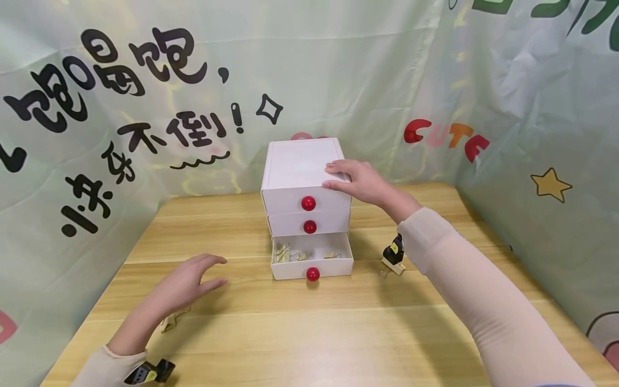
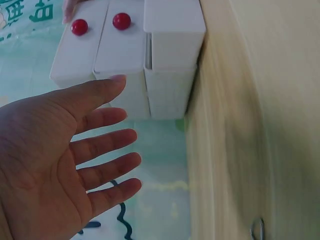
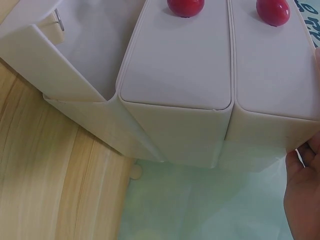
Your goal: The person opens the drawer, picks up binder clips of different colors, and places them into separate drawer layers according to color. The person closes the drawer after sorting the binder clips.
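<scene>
The light wooden plank table (image 1: 338, 322) stretches in front of me. Toward its far middle stands a white plastic three-drawer cabinet with red ball knobs (image 1: 306, 185), its bottom drawer pulled out. Just right of that, a small black and yellow binder clip (image 1: 394, 253) sits on the wood. Near left, a gold metal binder clip (image 1: 170, 321) lies flat beneath my forearm.

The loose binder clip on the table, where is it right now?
In the head view the binder clip lies on the wooden table at the left, just under the left hand, well left of the open bottom drawer.
</scene>
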Demonstrator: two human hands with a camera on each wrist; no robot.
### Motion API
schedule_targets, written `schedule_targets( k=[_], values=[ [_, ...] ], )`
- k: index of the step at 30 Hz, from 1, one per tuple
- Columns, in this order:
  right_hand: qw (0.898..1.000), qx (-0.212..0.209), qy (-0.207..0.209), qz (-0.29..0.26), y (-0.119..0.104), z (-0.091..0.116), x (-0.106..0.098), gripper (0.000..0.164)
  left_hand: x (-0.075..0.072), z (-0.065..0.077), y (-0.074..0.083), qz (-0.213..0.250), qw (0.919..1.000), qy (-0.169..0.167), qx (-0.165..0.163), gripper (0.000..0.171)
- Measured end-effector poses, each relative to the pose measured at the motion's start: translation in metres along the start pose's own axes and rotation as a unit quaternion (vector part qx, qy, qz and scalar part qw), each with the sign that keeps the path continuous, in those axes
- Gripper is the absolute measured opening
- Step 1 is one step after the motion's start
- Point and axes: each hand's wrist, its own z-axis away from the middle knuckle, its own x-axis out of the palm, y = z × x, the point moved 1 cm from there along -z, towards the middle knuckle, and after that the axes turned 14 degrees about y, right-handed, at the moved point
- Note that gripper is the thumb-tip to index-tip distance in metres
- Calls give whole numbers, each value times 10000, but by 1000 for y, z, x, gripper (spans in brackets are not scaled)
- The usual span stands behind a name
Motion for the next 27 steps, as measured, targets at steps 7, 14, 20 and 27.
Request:
schedule_targets(
  k=[7, 14, 20, 27],
  values=[
    [10000, -65, -9, -8, -2, 0, 0, 59, -8, 19, -18, -45, 9997, -69, -237, 50],
    [10000, -50, -23, 66, -4, 3, 0, 57, -11, 35, -36, -21, 9981, -232, -573, 53],
    [9999, -71, -19, 68, -3, 2, -1, 58, -12, 47, -48, 42, 9947, -573, -851, 64],
    [10000, 10, -46, 26, -4, 0, 0, 59, -13, 59, -60, 43, 9914, -867, -980, 73]
  ],
)
